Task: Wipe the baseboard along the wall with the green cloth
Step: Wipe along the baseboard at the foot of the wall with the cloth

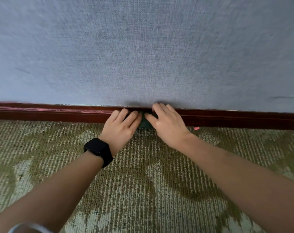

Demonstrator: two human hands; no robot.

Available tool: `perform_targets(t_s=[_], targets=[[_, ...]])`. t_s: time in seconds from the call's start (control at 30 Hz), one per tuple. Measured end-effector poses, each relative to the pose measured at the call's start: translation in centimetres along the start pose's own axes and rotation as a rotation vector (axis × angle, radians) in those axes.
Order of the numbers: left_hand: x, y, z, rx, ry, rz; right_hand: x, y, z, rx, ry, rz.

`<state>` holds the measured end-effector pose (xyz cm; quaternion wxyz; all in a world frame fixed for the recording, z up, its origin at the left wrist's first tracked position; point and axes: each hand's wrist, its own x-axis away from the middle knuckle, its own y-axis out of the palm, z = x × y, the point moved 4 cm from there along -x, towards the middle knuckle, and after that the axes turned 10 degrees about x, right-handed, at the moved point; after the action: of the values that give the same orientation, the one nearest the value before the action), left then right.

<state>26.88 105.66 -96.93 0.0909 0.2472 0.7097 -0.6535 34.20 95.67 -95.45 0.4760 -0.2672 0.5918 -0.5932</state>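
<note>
A dark red wooden baseboard runs along the foot of the grey textured wall. The dark green cloth is bunched against the baseboard, only a small part showing between my hands. My left hand, with a black watch on the wrist, presses on the cloth's left side with fingers fairly straight. My right hand lies over its right side, fingertips reaching the top of the baseboard and the thumb on the cloth. Most of the cloth is hidden under both hands.
Green and beige patterned carpet covers the floor up to the baseboard. A small pink scrap lies on the carpet by the baseboard, right of my right hand. Pale scuffs mark the baseboard's top edge at the left.
</note>
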Motion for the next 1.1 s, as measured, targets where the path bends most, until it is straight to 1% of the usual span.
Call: perform_targets(t_s=[0.17,0.33,0.5,0.63,0.8,0.93,1.03,1.1], targets=[[-1.6,0.6,2.0,0.016,-0.008,0.02,1.4,-0.2,2.0,0.015,0.006,-0.018],[-1.7,0.8,2.2,0.02,0.007,0.006,1.7,0.3,1.9,-0.027,0.057,0.02],[-0.9,0.7,1.2,0.025,-0.007,-0.023,0.9,0.8,0.9,-0.093,0.033,0.062],[-1.8,1.2,2.6,0.056,-0.035,-0.007,1.8,0.7,2.5,-0.054,-0.014,0.076],[-3.5,2.3,4.5,0.055,0.046,0.035,3.9,0.9,5.2,-0.055,-0.008,0.09],[-3.2,2.5,4.3,0.052,0.097,-0.037,3.9,1.1,4.8,-0.077,0.009,0.115],[-2.5,2.0,2.8,0.043,0.161,-0.085,2.9,1.0,3.9,-0.116,0.014,0.122],[-1.7,1.8,1.6,0.022,0.165,-0.105,2.1,1.0,2.9,-0.13,-0.002,0.122]])
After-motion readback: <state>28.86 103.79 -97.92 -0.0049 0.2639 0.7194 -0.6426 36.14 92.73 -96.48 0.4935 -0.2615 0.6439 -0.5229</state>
